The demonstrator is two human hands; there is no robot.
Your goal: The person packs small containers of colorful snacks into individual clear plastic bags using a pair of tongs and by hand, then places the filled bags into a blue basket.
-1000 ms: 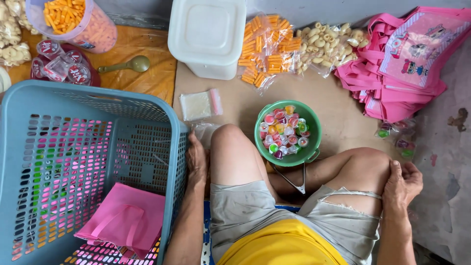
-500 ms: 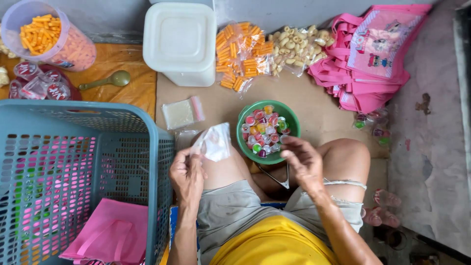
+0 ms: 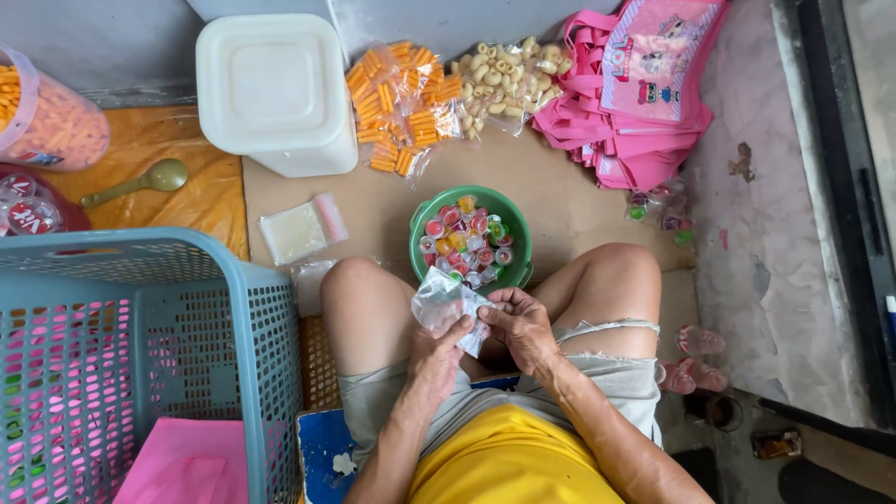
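Both hands have drawn together — left hand (image 3: 437,350) and right hand (image 3: 523,322) pinching a crumpled clear plastic bag (image 3: 446,303).

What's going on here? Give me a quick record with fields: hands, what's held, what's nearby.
Left hand: grips small clear plastic bag from below
Right hand: pinches the bag's edge
In front: round green plastic bowl of small colourful jelly cups
Left side: blue plastic laundry basket
Behind: white lidded square tub, pink fabric bags
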